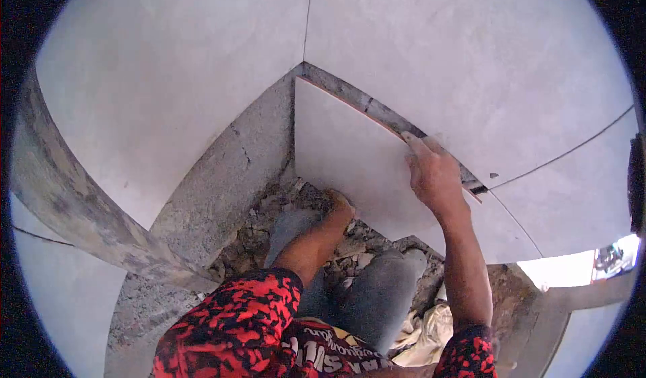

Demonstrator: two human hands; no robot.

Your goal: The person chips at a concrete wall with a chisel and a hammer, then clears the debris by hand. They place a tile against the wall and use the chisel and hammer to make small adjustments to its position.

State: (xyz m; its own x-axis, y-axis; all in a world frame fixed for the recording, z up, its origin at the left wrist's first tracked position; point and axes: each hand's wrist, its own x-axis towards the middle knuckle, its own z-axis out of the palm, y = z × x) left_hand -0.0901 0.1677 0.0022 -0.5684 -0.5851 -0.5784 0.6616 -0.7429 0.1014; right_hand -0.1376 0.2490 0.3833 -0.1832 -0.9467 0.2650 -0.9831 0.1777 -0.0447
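Observation:
A pale grey tile point(356, 153) leans at a slant in the corner between the larger tiled surfaces. My right hand point(434, 169) grips its upper edge, fingers hooked over into the dark gap behind. At the tile's lower left edge, my left hand point(341, 206) holds on, its fingertips partly hidden. A narrow strip of rough grey backing point(377, 105) shows between the tile and the large pale tile point(464, 55) above it.
Broken rubble point(252, 233) lies below, around my knees point(383, 290). Bare grey cement point(232, 153) borders the left tile point(168, 75). A stained post or beam point(81, 190) crosses at left. Crumpled beige material point(427, 334) sits by my right forearm.

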